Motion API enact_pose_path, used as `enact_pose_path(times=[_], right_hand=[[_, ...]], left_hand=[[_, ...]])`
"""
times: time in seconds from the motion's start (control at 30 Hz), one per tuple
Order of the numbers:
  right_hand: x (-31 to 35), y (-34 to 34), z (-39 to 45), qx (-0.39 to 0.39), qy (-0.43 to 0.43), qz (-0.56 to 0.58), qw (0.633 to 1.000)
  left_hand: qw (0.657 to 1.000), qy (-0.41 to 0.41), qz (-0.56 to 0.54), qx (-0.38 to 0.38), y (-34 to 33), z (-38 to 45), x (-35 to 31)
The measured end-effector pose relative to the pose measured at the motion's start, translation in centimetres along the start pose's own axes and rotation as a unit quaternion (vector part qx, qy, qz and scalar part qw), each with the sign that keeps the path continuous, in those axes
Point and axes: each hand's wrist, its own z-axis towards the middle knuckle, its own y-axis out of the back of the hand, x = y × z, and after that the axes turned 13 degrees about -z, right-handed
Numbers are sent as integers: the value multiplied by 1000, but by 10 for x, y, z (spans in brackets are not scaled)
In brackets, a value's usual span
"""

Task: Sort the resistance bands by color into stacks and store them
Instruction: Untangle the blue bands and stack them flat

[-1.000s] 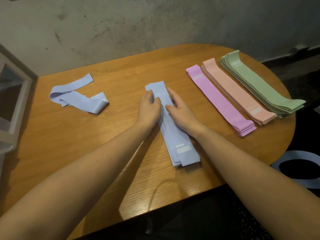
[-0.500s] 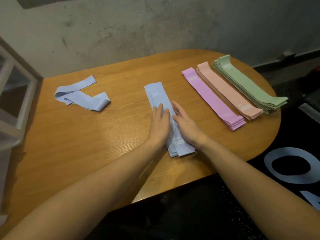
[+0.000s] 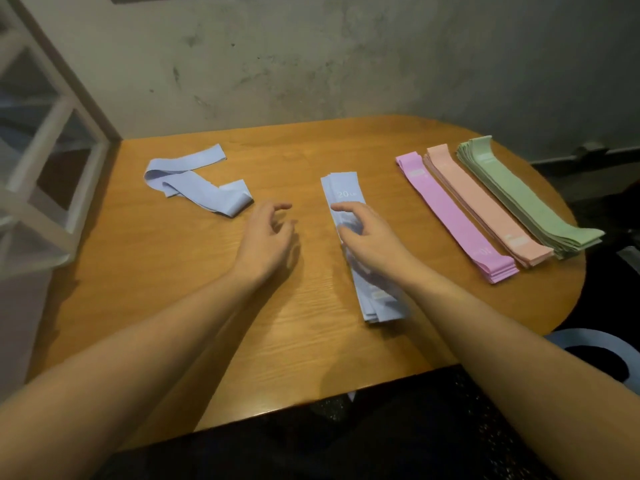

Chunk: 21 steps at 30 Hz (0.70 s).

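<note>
On the bench [image 3: 194, 306], the right hand [image 3: 367, 233] curls its fingers over the blue stack [image 3: 346, 188] while the left hand [image 3: 266, 237] hovers empty, relaxed, nearing the loose blue bands [image 3: 201, 190]; best flatten each before stacking squarely

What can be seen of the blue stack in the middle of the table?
The blue stack is a pile of flat, light-blue bands that look like fabric, lying lengthwise on the wooden table, its far end printed "20 LB". The edges sit slightly fanned, not flush. The right hand rests on its middle, fingers bent over it; the left hand is clear of it.
</note>
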Motion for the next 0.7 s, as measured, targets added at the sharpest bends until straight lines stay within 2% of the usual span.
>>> enact_pose_path(times=[0.13, 0.27, 0.37, 0.47, 0.7], right_hand=[[24, -21, 24, 8, 9, 13, 1000], [51, -53, 51, 33, 43, -12, 998], [72, -77, 70, 52, 52, -48, 996], [90, -101, 87, 30, 75, -103, 991], [103, -133, 110, 12, 20, -262, 965]], left_hand=[[990, -46, 126, -31, 61, 17, 30], [976, -40, 205, -57, 100, 20, 57], [981, -28, 175, -78, 104, 18, 62], [987, -24, 120, -103, 103, 18, 60], [990, -25, 72, -122, 105, 18, 62]])
